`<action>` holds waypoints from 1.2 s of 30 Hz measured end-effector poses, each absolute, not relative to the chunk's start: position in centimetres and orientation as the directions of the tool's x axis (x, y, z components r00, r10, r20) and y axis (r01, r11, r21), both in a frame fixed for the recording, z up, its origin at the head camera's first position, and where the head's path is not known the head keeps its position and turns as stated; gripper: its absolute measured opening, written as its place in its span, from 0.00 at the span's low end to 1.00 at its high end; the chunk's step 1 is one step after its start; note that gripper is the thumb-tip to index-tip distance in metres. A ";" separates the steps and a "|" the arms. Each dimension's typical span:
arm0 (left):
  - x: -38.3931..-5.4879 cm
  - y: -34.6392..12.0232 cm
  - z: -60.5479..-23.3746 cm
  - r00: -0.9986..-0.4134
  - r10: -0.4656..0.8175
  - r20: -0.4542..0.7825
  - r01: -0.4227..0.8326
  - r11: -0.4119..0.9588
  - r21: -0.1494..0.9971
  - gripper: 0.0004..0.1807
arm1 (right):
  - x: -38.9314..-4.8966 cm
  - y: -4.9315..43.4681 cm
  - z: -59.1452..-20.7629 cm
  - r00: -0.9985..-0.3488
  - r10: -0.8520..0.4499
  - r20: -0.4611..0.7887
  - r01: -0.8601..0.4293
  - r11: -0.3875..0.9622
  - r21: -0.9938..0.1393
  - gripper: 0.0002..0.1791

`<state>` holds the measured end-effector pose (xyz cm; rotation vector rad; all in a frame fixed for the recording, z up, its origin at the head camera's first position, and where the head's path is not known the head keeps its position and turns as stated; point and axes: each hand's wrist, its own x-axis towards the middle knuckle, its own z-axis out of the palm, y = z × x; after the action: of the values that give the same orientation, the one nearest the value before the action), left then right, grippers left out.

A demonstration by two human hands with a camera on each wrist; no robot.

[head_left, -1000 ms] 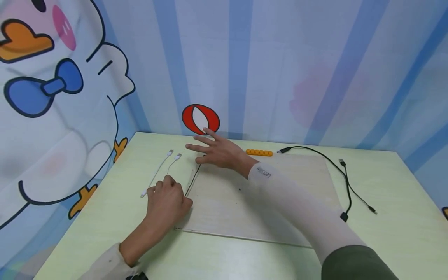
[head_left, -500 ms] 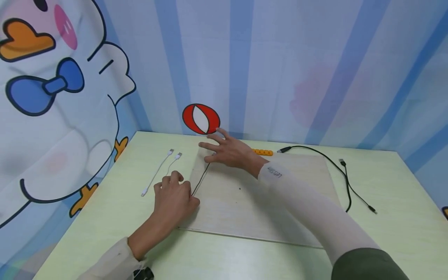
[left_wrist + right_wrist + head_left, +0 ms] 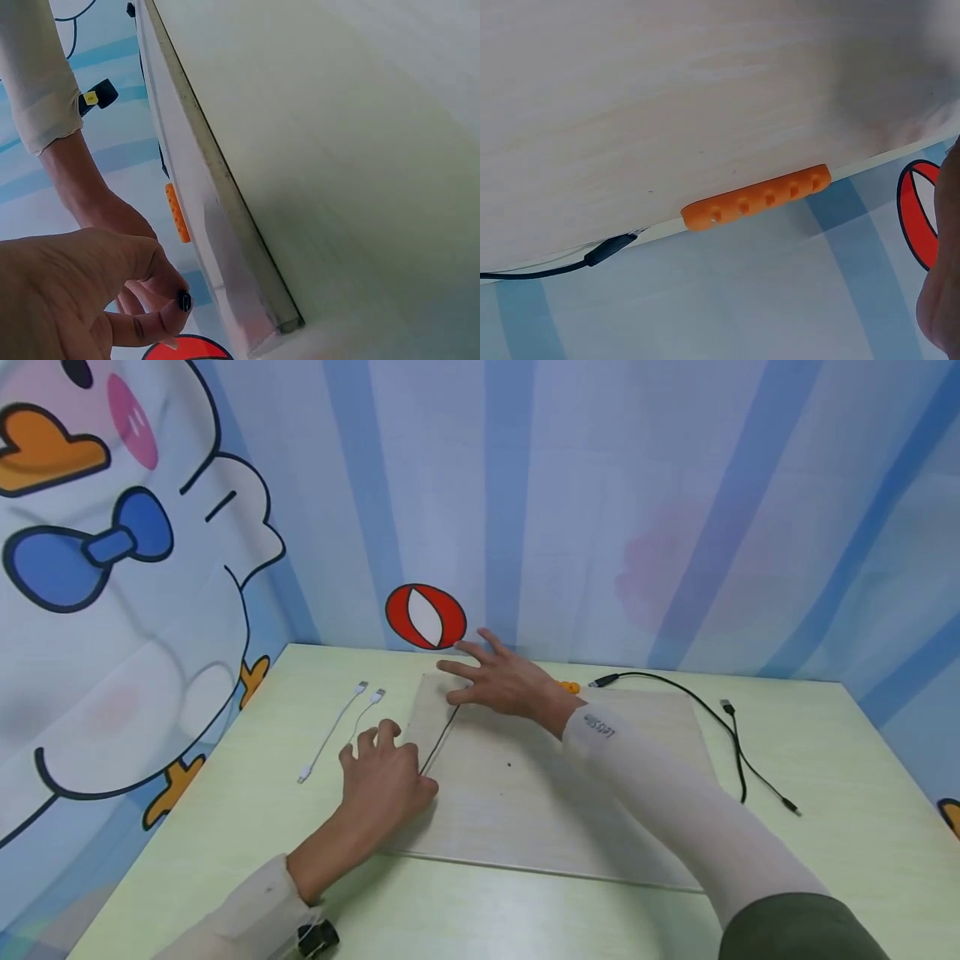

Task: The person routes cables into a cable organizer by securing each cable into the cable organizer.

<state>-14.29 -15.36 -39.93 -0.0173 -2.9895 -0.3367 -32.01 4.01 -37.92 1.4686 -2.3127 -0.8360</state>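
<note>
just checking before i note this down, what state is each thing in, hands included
left hand, pinching the thin black cable
right hand, fingers spread, grip hidden
thin black cable, nearly straight between the hands
board, lying flat
orange strip, lying at the board's far edge
longer white cable, lying nearly straight
shorter white cable, partly hidden by the left hand
black cables at the right, lying crossed

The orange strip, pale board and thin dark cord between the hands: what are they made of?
The orange strip looks like matte rubber or silicone, moulded with notches. The pale board could be wood or dull wood-effect laminate, judging by faint streaks. The thin dark cord, gently curved, may be plastic-coated; its finish is too small to tell.
</note>
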 end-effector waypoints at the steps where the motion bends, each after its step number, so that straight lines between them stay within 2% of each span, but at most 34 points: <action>1: -14.4 -15.2 -39.9 -0.992 -0.007 0.125 0.021 0.975 0.222 0.09 | -32.0 4.1 -37.9 -0.449 -0.890 -0.077 -0.735 0.319 0.598 0.44; 13: -15.6 -13.6 -39.8 -0.999 -0.001 0.050 0.009 0.980 0.200 0.18 | -32.4 6.2 -37.9 -0.459 -0.885 -0.073 -0.750 0.342 0.566 0.36; 22: -16.1 -12.1 -39.4 -0.999 0.027 0.039 0.035 0.977 0.213 0.18 | -33.0 7.9 -37.7 -0.463 -0.885 -0.049 -0.769 0.373 0.520 0.31; 30: -16.2 -11.0 -39.3 -0.999 0.030 0.034 0.036 0.975 0.221 0.15 | -33.4 8.4 -37.4 -0.465 -0.882 -0.076 -0.781 0.369 0.504 0.32; 36: -16.6 -10.2 -39.0 -0.998 0.050 0.041 0.058 0.971 0.231 0.15 | -33.5 9.1 -37.2 -0.486 -0.871 -0.075 -0.776 0.390 0.496 0.26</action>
<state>-16.59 -10.21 -39.05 -0.0842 -3.0844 -0.3624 -33.47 9.10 -37.16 1.4712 -2.4488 -0.7099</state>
